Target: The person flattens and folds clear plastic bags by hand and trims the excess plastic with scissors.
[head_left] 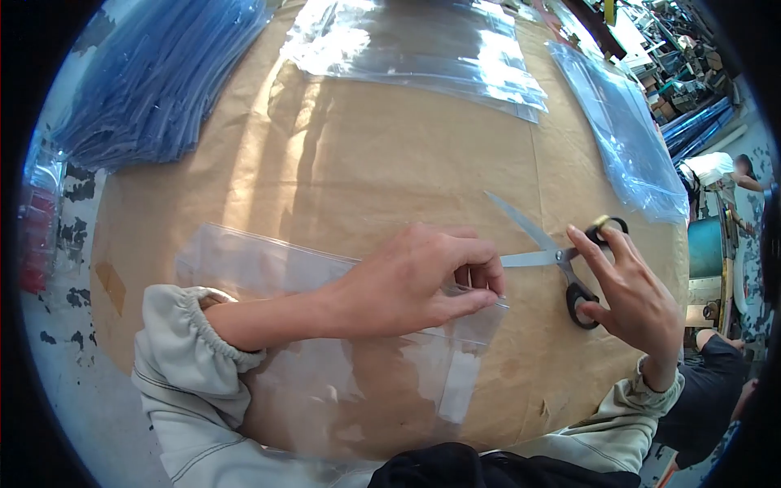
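A clear plastic bag [350,382] lies across the brown table covering in front of me. My left hand [435,281] rests over it, thumb and fingers pinching its edge near the right end. In my right hand [634,293] is a pair of scissors [560,257] with black handles, thumb through the lower loop and fingers at the upper one. The scissor blades are spread wide and point left; the lower blade's tip is close to my left fingers. A whitish strip runs along the bag's right side.
A thick pile of bluish clear plastic bags [163,81] sits at the far left. Flat plastic sheets [423,49] lie at the back, and another stack of clear bags [622,130] at the right. Beyond the table's right side are people [708,398] and cluttered shelving.
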A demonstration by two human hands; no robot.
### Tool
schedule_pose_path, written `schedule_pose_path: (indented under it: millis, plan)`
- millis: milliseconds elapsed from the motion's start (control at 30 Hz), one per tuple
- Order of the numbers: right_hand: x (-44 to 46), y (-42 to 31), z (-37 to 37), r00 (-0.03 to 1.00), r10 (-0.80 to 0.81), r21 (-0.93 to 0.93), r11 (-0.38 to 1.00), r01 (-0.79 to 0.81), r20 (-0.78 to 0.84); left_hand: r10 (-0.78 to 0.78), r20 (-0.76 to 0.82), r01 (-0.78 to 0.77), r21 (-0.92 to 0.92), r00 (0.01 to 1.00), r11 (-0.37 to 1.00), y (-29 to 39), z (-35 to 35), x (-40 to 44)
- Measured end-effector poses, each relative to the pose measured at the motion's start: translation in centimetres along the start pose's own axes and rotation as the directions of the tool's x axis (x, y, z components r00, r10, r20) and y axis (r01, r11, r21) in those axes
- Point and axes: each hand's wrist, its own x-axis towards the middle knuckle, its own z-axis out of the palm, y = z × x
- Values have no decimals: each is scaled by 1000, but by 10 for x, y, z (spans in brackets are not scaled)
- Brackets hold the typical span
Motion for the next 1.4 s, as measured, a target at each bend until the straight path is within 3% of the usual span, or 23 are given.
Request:
schedule_pose_path:
  millis: [67, 100, 133, 200, 300, 433, 567, 767, 867, 933, 1000, 1100, 1133, 1167, 1233, 1267, 1333, 1400]
  plan:
    - [4, -9, 7, 985, -66, -262, 965, 23, -160, 17, -14, -17, -7, 1000, 1000, 0, 1, -1]
    - [9, -18, 2, 951, -180, -262, 959, 111, -253, 45, -45, -44, 16, 998, 999, 0, 1, -2]
    - [12, -26, 1, 948, -213, 17, 975, 223, -239, 70, -74, -68, 33, 995, 997, 0, 2, -2]
    - [16, -37, 1, 929, -289, 541, 755, 370, -233, 101, -129, -97, 39, 986, 995, 0, 5, -4]
    - [26, -53, 35, 932, -235, 640, 678, 361, -277, 125, -183, -121, 32, 975, 992, -1, 8, -6]
    - [35, -60, 52, 930, -184, 823, 433, 368, -319, 172, -244, -168, 40, 954, 985, -4, 12, -11]
    - [40, -59, 64, 833, -259, 603, 590, 537, -489, 25, -327, -34, -23, 945, 999, 7, 22, -21]
    - [35, -72, 75, 648, -280, 313, 698, 644, -708, 113, -500, -11, 201, 859, 980, -5, 31, -17]
    - [32, -66, 71, 529, -512, 142, 614, 776, -677, 50, -616, -31, 42, 786, 999, -16, 12, -9]
    - [20, -69, 66, 531, -567, 148, 584, 798, -630, 158, -771, 88, 267, 617, 960, -26, -54, 1]
    - [23, -64, 64, 523, -579, 135, 579, 804, -625, 27, -591, 218, 339, 806, 915, -12, -83, -24]
    - [31, -56, 67, 542, -535, 157, 602, 783, -648, 6, -418, 179, 402, 908, 898, -2, -70, -46]
    - [32, -57, 68, 551, -520, 172, 607, 776, -653, 160, -340, 141, 711, 927, 689, 3, -70, -47]
    - [33, -58, 69, 561, -504, 187, 612, 769, -656, 280, -208, 89, 919, 937, 384, 9, -70, -47]
    - [34, -59, 70, 586, -479, 231, 611, 757, -653, 353, -54, 25, 996, 934, 86, 12, -67, -45]
    - [33, -60, 70, 613, -459, 268, 615, 742, -643, 359, -68, 17, 989, 931, 145, 13, -64, -42]
    - [32, -60, 71, 661, -421, 339, 617, 710, -621, 284, -84, -71, 866, 955, 494, 10, -55, -37]
    - [30, -61, 69, 732, -374, 428, 625, 653, -570, 140, -5, -127, 393, 990, 911, 3, -40, -35]
